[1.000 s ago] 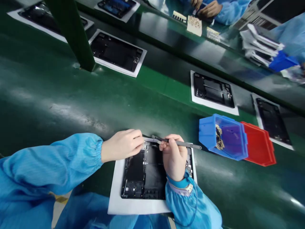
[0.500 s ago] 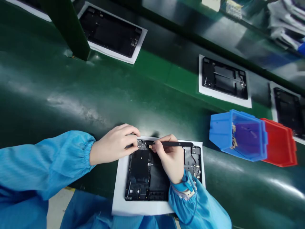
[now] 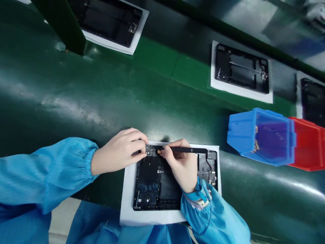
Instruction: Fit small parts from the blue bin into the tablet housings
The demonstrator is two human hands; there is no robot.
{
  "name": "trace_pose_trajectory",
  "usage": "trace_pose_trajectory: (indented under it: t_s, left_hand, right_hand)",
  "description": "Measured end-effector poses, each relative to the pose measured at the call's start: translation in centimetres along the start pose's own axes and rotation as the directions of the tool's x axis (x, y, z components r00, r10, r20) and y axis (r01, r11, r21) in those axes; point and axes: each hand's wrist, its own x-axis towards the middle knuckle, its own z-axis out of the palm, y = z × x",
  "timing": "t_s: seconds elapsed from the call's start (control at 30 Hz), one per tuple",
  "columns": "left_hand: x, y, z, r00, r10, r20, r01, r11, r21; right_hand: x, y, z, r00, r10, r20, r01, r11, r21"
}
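Note:
A black tablet housing (image 3: pixel 152 179) lies on a white sheet (image 3: pixel 127 193), its inner frame and small parts facing up. My left hand (image 3: pixel 122 149) curls over the housing's top edge, with its fingertips beside a small metal bracket (image 3: pixel 148 149). My right hand (image 3: pixel 180 166) pinches a slim black tool, probably tweezers (image 3: pixel 186 149), which lies level along that top edge. The tool's tip reaches a small gold-orange piece (image 3: pixel 159 152) close to the bracket. My right hand hides the middle of the housing.
A blue plastic bin (image 3: pixel 261 137) holding gold-coloured parts stands to the right, against a red bin (image 3: pixel 308 145). Further housings on white sheets (image 3: pixel 241 89) lie along the green bench (image 3: pixel 157 88). A green post (image 3: pixel 59 23) rises at the upper left.
The view has moved, so the bench and bins sit higher and further right. The black tool has swung slightly and now lies level, with its tip at the gold-orange piece. My hands remain at the top edge.

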Motion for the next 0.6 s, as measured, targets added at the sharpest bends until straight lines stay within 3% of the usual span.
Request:
trace_pose_trajectory:
  t_s: [0.4,0.6]
  left_hand:
    - [0.05,0.09,-0.17,1.0,0.007,0.016,-0.007,1.0,0.015]
    - [0.14,0.02,-0.1,0.999,0.031,0.032,-0.033,0.998,0.054]
  right_hand:
    - [-0.17,0.4,0.17,1.0,-0.016,-0.002,0.016,1.0,0.009]
    - [-0.11,0.39,0.03,0.996,-0.087,0.011,0.088,0.993,-0.076]
